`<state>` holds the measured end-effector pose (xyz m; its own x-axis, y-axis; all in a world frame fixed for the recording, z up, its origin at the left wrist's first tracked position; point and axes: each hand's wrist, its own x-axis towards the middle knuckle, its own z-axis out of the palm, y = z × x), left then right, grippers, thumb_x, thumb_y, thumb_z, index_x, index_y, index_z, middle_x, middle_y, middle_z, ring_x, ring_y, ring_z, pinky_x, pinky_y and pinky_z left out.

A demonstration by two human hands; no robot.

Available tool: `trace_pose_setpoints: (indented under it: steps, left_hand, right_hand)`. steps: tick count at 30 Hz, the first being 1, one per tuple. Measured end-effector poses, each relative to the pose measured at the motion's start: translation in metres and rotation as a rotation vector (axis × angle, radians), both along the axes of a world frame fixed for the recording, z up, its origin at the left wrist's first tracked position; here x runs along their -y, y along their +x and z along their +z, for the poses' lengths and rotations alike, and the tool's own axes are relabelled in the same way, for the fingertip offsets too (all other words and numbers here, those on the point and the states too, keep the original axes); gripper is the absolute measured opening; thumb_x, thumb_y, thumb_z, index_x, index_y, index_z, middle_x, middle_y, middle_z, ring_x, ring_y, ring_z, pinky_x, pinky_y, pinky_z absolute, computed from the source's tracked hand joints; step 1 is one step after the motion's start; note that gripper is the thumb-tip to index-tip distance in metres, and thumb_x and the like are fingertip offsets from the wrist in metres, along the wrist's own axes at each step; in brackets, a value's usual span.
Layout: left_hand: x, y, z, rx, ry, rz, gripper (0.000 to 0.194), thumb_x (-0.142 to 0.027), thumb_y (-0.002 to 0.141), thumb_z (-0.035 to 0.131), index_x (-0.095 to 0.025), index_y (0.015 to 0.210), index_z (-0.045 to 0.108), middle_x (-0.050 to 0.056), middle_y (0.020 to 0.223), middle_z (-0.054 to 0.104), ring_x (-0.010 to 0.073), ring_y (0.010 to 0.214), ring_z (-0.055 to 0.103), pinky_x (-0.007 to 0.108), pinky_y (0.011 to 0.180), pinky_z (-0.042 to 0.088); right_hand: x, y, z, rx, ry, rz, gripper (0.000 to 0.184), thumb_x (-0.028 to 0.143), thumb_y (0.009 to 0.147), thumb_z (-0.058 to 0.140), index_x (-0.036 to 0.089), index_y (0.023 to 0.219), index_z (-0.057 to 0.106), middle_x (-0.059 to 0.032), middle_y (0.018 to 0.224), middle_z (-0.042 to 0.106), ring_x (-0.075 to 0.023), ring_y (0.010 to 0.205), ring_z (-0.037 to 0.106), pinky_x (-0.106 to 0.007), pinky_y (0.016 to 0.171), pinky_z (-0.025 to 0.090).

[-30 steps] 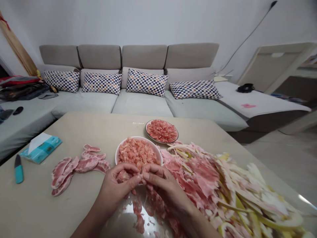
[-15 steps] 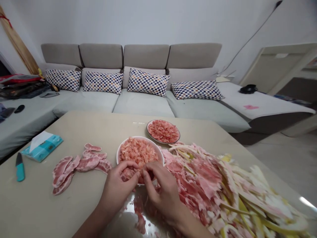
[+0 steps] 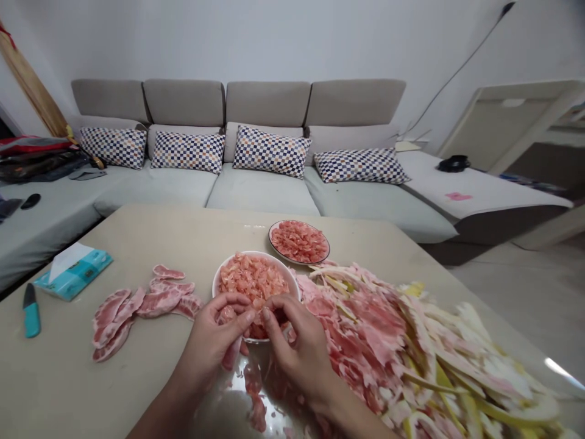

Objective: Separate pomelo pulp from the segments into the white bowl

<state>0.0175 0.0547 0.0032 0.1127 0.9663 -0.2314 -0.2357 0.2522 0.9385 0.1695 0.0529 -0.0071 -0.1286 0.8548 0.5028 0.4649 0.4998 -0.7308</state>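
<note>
Both hands are over the near rim of a white bowl (image 3: 217, 272) heaped with pink pomelo pulp (image 3: 258, 277). My left hand (image 3: 218, 334) is closed round a pomelo segment (image 3: 231, 352), whose lower end hangs below the palm. My right hand (image 3: 299, 344) pinches with thumb and forefinger at a small bit of pulp between the fingertips of both hands. Beyond the bowl lies a dark-rimmed plate (image 3: 269, 239) of more pulp. Unpeeled pomelo segments (image 3: 158, 301) rest on the table, left of the bowl.
A large pile of pomelo membranes and peel (image 3: 411, 347) covers the table's right side. Far left are a teal-handled knife (image 3: 31, 317) and a tissue pack (image 3: 77, 277). Scraps of membrane (image 3: 256, 396) lie before me. A sofa (image 3: 256, 189) stands behind the table (image 3: 137, 244).
The fingertips of my hands have drawn slightly apart, and the segment's lower end now shows below my left palm. The whole view has shifted a little.
</note>
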Motion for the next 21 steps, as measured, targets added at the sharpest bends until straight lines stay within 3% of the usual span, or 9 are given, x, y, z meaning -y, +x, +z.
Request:
trace_pose_setpoints:
  steps: [5,10,14,18,21]
  left_hand:
    - [0.000,0.000,0.001,-0.088,-0.042,-0.019,0.040,-0.044,0.067,0.078,-0.017,0.093,0.062,-0.003,0.065,0.063,0.0068,0.036,0.051,0.014,0.028,0.029]
    - [0.001,0.001,0.001,-0.083,-0.036,-0.044,0.036,-0.041,0.066,0.079,-0.017,0.088,0.063,-0.004,0.061,0.061,0.0071,0.039,0.052,0.017,0.037,0.043]
    - [-0.001,0.001,0.000,-0.104,-0.051,-0.009,0.036,-0.042,0.068,0.077,-0.018,0.090,0.062,-0.007,0.048,0.055,0.0081,0.034,0.048,0.016,0.034,0.036]
    - [-0.005,-0.006,-0.002,-0.112,0.029,0.084,0.033,-0.043,0.074,0.073,-0.018,0.092,0.063,-0.010,0.037,0.045,0.0054,0.029,0.038,0.016,0.036,0.032]
    - [-0.007,-0.009,-0.004,-0.091,0.074,0.097,0.034,-0.044,0.077,0.070,-0.017,0.097,0.063,-0.008,0.041,0.052,0.0042,0.028,0.034,0.016,0.034,0.024]
  right_hand:
    - [-0.001,-0.002,-0.007,0.063,0.161,-0.021,0.010,0.010,0.091,0.049,0.018,0.091,0.055,-0.0046,0.082,0.060,-0.0173,0.074,0.056,-0.029,0.067,0.044]
    - [-0.002,0.001,-0.009,0.192,0.317,-0.065,0.015,0.006,0.090,0.048,0.018,0.096,0.054,-0.0054,0.082,0.060,-0.0180,0.073,0.055,-0.029,0.066,0.044]
    - [-0.006,0.008,-0.001,0.108,0.230,-0.105,0.012,0.008,0.092,0.049,0.019,0.091,0.054,-0.0040,0.082,0.060,-0.0169,0.075,0.056,-0.028,0.068,0.044]
    - [-0.006,0.016,0.012,0.104,0.110,-0.048,0.011,0.012,0.092,0.050,0.020,0.094,0.057,-0.0040,0.088,0.064,-0.0168,0.081,0.059,-0.028,0.073,0.045]
    - [0.002,0.024,0.026,0.158,-0.017,0.023,0.011,0.013,0.092,0.050,0.020,0.091,0.058,-0.0033,0.087,0.064,-0.0164,0.079,0.060,-0.028,0.072,0.046]
